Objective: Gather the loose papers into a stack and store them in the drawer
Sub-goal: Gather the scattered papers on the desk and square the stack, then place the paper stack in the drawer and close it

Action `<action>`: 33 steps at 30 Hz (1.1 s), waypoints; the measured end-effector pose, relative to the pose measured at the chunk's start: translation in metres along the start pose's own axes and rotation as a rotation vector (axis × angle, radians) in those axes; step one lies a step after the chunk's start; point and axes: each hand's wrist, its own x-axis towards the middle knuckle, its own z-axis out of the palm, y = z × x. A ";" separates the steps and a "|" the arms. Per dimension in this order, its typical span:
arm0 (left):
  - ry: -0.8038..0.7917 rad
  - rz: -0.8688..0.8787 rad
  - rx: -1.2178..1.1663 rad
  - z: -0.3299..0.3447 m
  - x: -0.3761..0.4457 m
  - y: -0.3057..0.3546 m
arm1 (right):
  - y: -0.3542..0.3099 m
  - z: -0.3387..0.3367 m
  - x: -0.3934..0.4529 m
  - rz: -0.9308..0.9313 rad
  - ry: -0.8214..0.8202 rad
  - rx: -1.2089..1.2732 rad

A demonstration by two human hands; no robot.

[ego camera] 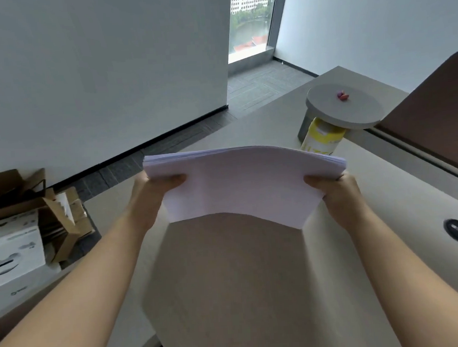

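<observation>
At far left, cardboard boxes [35,214] and a white carton [11,248] sit on the floor beside the bench [388,216]. The left hand [153,195] has its grip closed on the left edge of the paper stack [239,183], thumb on top. The stack is held in the air above the bench, sagging slightly in the middle. The right hand [338,195] grips the right edge likewise. Behind it stands a yellow bottle [321,138] under a round grey stand [345,105].

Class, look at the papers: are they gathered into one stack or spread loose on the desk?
Gathered. The papers form one stack, lifted off the desk, with the left hand and right hand gripping opposite sides.
</observation>
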 end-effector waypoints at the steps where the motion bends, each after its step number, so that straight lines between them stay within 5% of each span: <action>1: -0.006 -0.002 0.004 0.000 0.002 -0.001 | 0.000 0.001 0.002 -0.001 -0.012 0.010; 11: -0.064 -0.055 -0.011 -0.009 0.011 -0.003 | 0.000 -0.008 0.011 -0.001 -0.150 0.029; 19: -0.049 -0.203 -0.006 -0.007 0.004 -0.037 | 0.050 -0.006 0.006 0.142 -0.030 -0.063; 25: 0.085 -0.252 0.061 -0.022 -0.017 -0.026 | 0.030 0.018 -0.004 -0.004 0.010 -0.175; 33: 0.439 -0.334 0.141 -0.086 -0.098 -0.039 | 0.043 0.077 -0.030 0.073 -0.232 -0.195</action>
